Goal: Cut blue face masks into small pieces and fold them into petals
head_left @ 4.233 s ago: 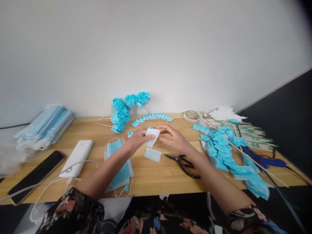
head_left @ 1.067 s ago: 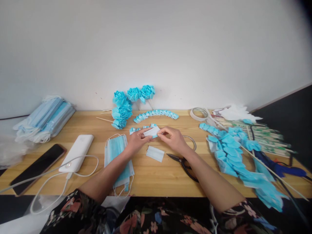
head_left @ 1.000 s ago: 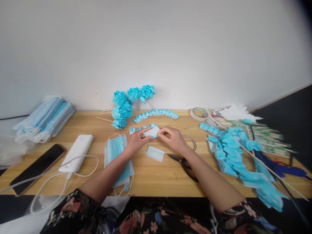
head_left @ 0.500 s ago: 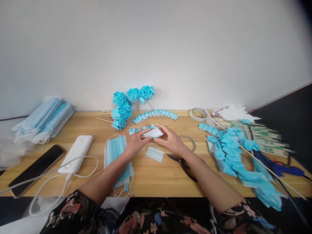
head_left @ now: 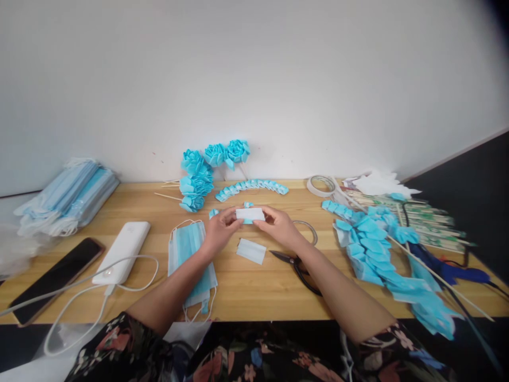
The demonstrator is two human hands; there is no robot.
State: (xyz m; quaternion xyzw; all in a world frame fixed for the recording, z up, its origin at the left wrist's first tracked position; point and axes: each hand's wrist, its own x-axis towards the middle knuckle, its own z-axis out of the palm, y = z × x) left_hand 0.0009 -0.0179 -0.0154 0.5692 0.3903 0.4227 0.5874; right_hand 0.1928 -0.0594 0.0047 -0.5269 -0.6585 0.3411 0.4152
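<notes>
A small white-and-blue piece of folded mask fabric [head_left: 249, 214] is stretched between both hands over the middle of the table. My left hand [head_left: 221, 227] pinches its left end, and my right hand [head_left: 277, 225] its right end. Just below them, a pale blue cut mask piece [head_left: 251, 251] lies flat. Small folded blue pieces [head_left: 213, 213] sit behind my left fingers, partly hidden. Scissors [head_left: 296, 262] rest beneath my right forearm, which covers part of one handle. Face masks [head_left: 186, 244] lie beside my left forearm.
Blue fabric flowers [head_left: 196, 183] on sticks and an arc of folded pieces [head_left: 252, 187] are by the wall. Left are stacked masks [head_left: 75, 193], a power bank [head_left: 125, 249] and a phone [head_left: 55, 278]. Right are tape [head_left: 320, 187], a petal strip [head_left: 368, 246] and a blue glue gun [head_left: 457, 273].
The piece in my hands has turned from a slant to nearly level, and blue now shows along its lower edge. My hands stay in nearly the same place; the view has shifted slightly.
</notes>
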